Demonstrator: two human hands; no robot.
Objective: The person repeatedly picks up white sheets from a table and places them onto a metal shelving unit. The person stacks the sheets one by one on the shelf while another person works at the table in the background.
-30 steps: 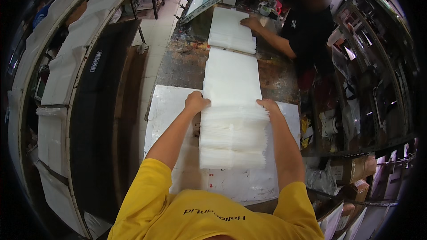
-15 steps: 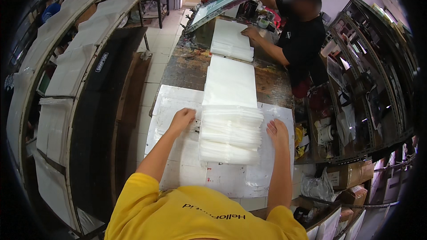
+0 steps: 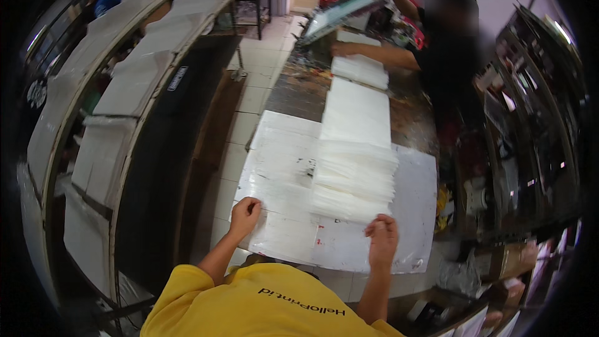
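A long overlapping run of thin white sheets [image 3: 354,178] lies along the table, its near part fanned in ragged layers. I cannot tell whether they are paper or flat bags. My left hand [image 3: 247,213] is over the left edge of the white table cover [image 3: 281,224], apart from the sheets, its fingers curled in with nothing visible in them. Close to the near right corner of the sheets is my right hand [image 3: 382,237], fingers loosely bent and partly apart, holding nothing I can see. Whether its fingertips touch the sheets is unclear.
Across the table a co-worker raises a framed screen [image 3: 343,15] with one hand, the other hand [image 3: 349,48] over a farther white stack [image 3: 362,72]. Racks of white sheets [image 3: 134,84] stand left, with a long black panel [image 3: 181,150]. Shelves and cardboard boxes [image 3: 508,259] are on the right.
Both my hands have drawn back toward me, away from the sides of the fanned sheets. My view has shifted left. The co-worker's lower hand has moved farther over the far stack.
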